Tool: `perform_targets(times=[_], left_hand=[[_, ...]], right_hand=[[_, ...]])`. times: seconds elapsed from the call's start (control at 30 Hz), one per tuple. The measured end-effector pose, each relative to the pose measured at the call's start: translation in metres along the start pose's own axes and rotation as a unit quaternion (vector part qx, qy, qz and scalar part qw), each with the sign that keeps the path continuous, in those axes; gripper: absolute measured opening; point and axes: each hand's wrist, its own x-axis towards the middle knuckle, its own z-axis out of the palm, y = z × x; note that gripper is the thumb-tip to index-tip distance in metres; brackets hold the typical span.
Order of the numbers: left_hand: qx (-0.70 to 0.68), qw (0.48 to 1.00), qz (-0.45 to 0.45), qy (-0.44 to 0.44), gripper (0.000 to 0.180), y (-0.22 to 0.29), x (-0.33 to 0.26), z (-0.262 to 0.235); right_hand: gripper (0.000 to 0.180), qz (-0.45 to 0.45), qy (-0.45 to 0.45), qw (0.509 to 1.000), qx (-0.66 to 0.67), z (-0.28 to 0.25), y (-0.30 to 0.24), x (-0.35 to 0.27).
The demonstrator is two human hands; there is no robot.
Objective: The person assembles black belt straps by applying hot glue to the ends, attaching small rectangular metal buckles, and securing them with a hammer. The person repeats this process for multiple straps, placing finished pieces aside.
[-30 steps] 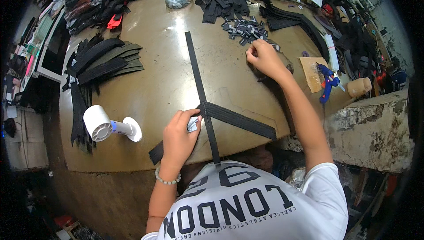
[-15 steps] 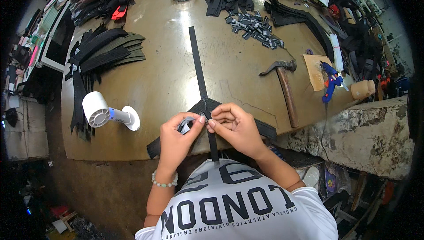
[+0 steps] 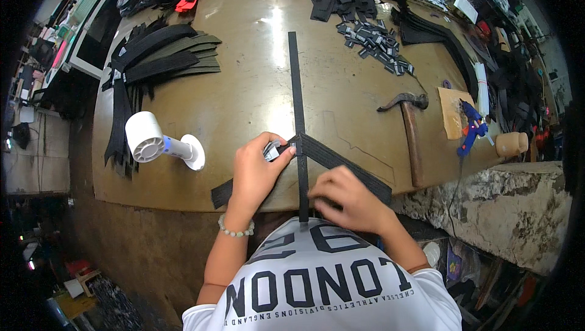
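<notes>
A narrow black strap (image 3: 295, 81) runs from mid-table down to the near edge. It crosses a wider ribbed black strap (image 3: 347, 160) that bends into a peak at the crossing. My left hand (image 3: 255, 163) is closed on a small grey-white roll of label ribbon (image 3: 271, 151). The thumb and finger pinch at the crossing, where a small pale label shows at the thumb tip. My right hand (image 3: 350, 200), blurred by motion, hovers over the near part of the straps with fingers curled. Whether it grips anything is hidden.
A white handheld fan (image 3: 164, 142) lies left, below a stack of black and olive straps (image 3: 177, 51). To the right are a hammer (image 3: 411, 130), a blue glue gun (image 3: 470, 127) on cardboard and a tape roll (image 3: 512, 143). Small grey-black pieces (image 3: 375, 45) lie piled farther back.
My right hand has left the crossing and moved down toward the table's near edge. My left hand keeps its pinch at the crossing. The whole view has shifted slightly.
</notes>
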Motion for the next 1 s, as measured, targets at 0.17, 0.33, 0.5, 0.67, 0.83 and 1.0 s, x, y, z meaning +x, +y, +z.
perform_targets(times=[0.17, 0.33, 0.5, 0.67, 0.83, 1.0], left_hand=[[0.000, 1.000, 0.028, 0.015, 0.020, -0.002, -0.001, 0.003], [0.017, 0.993, 0.104, 0.047, 0.015, -0.009, -0.004, 0.009], [0.041, 0.992, 0.111, 0.050, 0.012, -0.010, -0.008, 0.009], [0.050, 0.992, 0.101, 0.052, 0.011, -0.009, -0.009, 0.009], [0.043, 0.994, 0.083, 0.052, 0.014, -0.009, -0.009, 0.009], [0.057, 0.994, 0.079, 0.049, 0.016, -0.008, -0.009, 0.010]], right_hand=[[0.031, -0.075, -0.058, 0.986, -0.140, 0.020, -0.002, -0.006], [0.027, -0.072, -0.007, 0.988, -0.138, 0.023, 0.009, 0.015], [0.028, -0.067, -0.014, 0.990, -0.124, -0.022, 0.013, 0.056], [0.009, 0.164, -0.010, 0.980, 0.111, -0.031, 0.024, 0.093], [0.006, 0.205, -0.011, 0.971, 0.125, -0.027, 0.032, 0.099], [0.007, 0.195, -0.006, 0.974, 0.119, -0.025, 0.033, 0.097]])
